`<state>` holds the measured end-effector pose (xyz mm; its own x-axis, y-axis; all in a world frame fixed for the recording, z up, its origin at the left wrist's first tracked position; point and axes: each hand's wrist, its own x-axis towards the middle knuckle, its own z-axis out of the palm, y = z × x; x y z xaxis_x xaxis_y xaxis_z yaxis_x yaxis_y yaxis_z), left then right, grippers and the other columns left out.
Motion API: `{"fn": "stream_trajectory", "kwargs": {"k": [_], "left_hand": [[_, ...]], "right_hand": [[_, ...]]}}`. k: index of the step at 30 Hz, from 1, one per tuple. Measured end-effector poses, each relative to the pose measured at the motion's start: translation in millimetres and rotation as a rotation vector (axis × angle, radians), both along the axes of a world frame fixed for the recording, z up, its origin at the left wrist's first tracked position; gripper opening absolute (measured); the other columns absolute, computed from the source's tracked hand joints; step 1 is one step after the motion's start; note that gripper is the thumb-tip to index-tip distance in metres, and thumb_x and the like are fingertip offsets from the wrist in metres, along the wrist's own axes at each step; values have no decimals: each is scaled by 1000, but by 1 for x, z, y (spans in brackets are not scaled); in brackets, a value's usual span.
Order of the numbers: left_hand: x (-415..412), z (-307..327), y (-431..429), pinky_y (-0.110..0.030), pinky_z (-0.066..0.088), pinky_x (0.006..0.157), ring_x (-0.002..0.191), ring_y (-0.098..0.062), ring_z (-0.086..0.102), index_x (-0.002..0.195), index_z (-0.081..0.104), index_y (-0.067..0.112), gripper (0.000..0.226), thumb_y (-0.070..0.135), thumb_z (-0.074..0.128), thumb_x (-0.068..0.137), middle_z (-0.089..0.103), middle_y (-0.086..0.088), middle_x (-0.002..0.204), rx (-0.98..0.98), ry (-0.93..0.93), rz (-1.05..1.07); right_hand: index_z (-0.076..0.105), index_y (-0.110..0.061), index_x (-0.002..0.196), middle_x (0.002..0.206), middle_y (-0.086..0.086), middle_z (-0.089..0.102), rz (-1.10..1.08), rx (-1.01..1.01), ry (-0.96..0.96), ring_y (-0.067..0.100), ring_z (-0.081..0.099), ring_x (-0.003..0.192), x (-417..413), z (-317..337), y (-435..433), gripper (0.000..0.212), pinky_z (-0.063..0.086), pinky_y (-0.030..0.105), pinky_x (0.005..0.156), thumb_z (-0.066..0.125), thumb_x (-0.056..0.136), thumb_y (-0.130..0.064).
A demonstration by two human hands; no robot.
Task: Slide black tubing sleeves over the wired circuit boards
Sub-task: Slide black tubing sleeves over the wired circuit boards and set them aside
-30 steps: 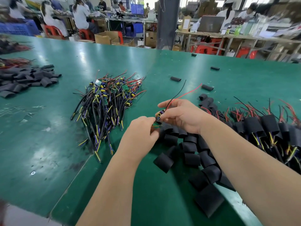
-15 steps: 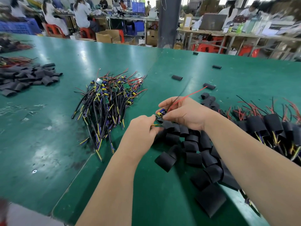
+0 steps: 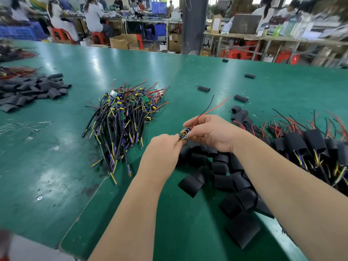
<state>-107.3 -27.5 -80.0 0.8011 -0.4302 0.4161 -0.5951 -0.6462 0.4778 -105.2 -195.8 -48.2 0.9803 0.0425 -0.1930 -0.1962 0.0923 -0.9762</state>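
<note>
My right hand (image 3: 212,131) grips a small wired circuit board (image 3: 185,133), whose red and black leads rise up and to the right. My left hand (image 3: 162,149) pinches the board's near end, where yellow wires show. Just below the hands lies a heap of loose black tubing sleeves (image 3: 222,170). A pile of unsleeved wired boards (image 3: 124,117) lies to the left on the green table (image 3: 56,166). Sleeved boards (image 3: 305,146) are heaped at the right, partly behind my right forearm.
Another heap of black sleeves (image 3: 28,91) sits at the far left. Single sleeves lie scattered further back, one of them a stray sleeve (image 3: 203,89). A grey pillar (image 3: 194,25), workbenches and seated people stand beyond the table's far edge.
Both hands have stayed together on the board, with small shifts of the fingers; the red and black leads now point more steeply upward. The camera has tilted slightly.
</note>
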Motion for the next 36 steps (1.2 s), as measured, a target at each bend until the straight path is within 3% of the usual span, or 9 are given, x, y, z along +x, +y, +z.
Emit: {"fn": "stream_trajectory", "kwargs": {"k": [7,12,16,18,20,23,26,29,36], "left_hand": [[0,-1,2,-41,40,71,72,-29,56,71,61,3,35,20,48,99,64,-9,71,-126,75,-10],[1,0,3,-34,23,57,59,-23,37,60,41,13,37,20,59,92,38,4,52,-70,43,-34],[3,-5,3,-45,42,70,72,-33,56,70,58,-1,31,17,54,95,64,-13,69,-139,59,32],[3,-5,3,-46,44,70,72,-33,57,74,62,-2,29,17,54,94,64,-14,69,-175,51,58],[2,-5,3,-47,44,68,70,-33,55,72,61,-2,30,17,55,94,63,-14,67,-190,30,62],[1,-4,2,-47,43,66,68,-32,54,71,61,-1,29,16,55,94,61,-12,65,-211,7,66],[1,-4,4,-46,43,66,68,-32,53,70,61,0,27,15,57,92,61,-10,64,-241,-22,79],[2,-4,5,-46,43,66,67,-32,54,71,62,-1,25,13,58,91,61,-10,63,-265,-32,78],[-2,1,6,-35,42,67,66,-26,61,79,70,3,25,19,53,87,65,-4,65,-358,-58,29]], "right_hand": [[60,-3,90,79,6,74,79,-36,-79,13,71,72,-2,-2,-3,37,56,20,66,46,80,29],[62,-5,95,89,11,70,90,-28,-60,11,69,72,0,0,-3,33,56,19,68,51,82,24],[63,-14,118,80,-19,68,128,-736,-168,-18,55,59,8,-4,-8,56,43,2,60,43,79,21],[58,-16,130,78,-31,67,184,-1126,-243,-20,57,74,13,-7,-10,55,42,3,68,48,83,11],[61,-13,126,116,-5,68,246,-1338,-283,13,59,112,19,-15,-11,40,42,25,94,58,87,-1],[63,-10,115,115,17,54,279,-1481,-273,34,56,106,25,-21,-8,27,43,37,91,64,88,-12],[64,-13,112,111,17,47,284,-1552,-266,34,56,100,29,-18,-6,28,46,36,89,67,84,-16],[52,-17,68,92,10,48,200,-1590,-289,31,55,92,18,-6,-1,21,48,35,78,70,78,-22],[22,-17,53,49,-4,19,-370,-1089,-317,15,17,51,-39,-1,-14,49,18,22,42,65,75,-9]]}}
